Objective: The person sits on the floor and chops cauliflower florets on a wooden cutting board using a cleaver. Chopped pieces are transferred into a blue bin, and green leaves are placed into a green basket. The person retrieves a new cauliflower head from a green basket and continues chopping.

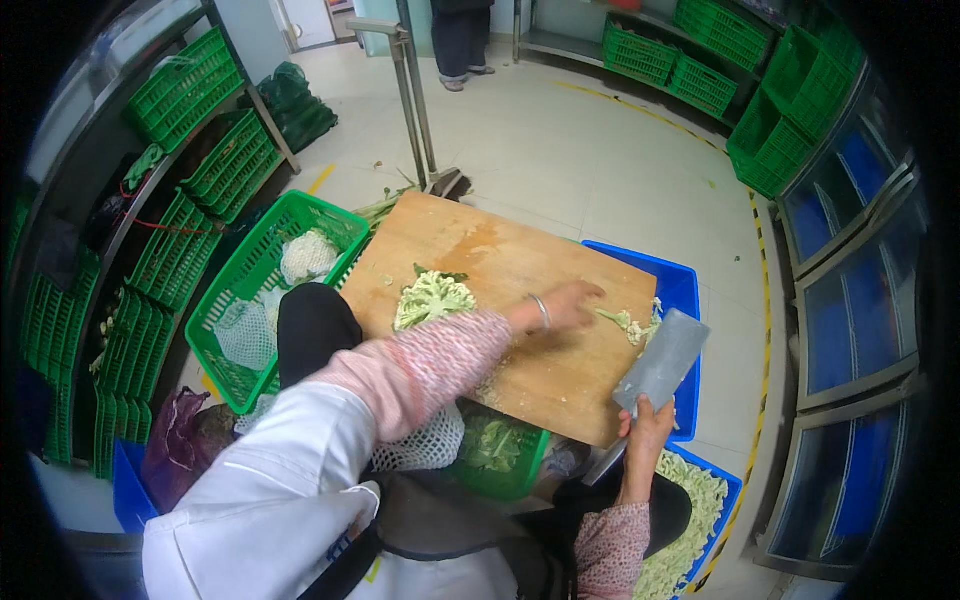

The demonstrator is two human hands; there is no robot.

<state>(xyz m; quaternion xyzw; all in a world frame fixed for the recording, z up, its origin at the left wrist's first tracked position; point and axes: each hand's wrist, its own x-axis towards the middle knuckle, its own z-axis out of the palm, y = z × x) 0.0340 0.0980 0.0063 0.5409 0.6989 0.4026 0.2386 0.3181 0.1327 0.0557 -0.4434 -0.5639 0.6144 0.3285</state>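
My left hand [574, 306], with a bracelet at the wrist, reaches across the wooden cutting board [525, 255]; it is slightly blurred, its fingers apart. Just beyond the fingertips lie small cauliflower florets [636, 328] at the board's right edge. A cut cauliflower head [433, 298] with some green leaf rests on the board, left of my forearm. In my right hand [649, 431] is a cleaver [664, 356], its broad blade tilted over the board's right edge beside the florets. Partly beneath that edge stands a blue bin [686, 289].
On the left, a green crate [214, 300] holds net-wrapped cauliflowers [307, 255]. Cut florets fill a blue bin [694, 487] at lower right. Under the board sits another green crate [529, 469]. A long-handled dustpan [448, 182] stands beyond the board; a person [461, 37] stands farther back.
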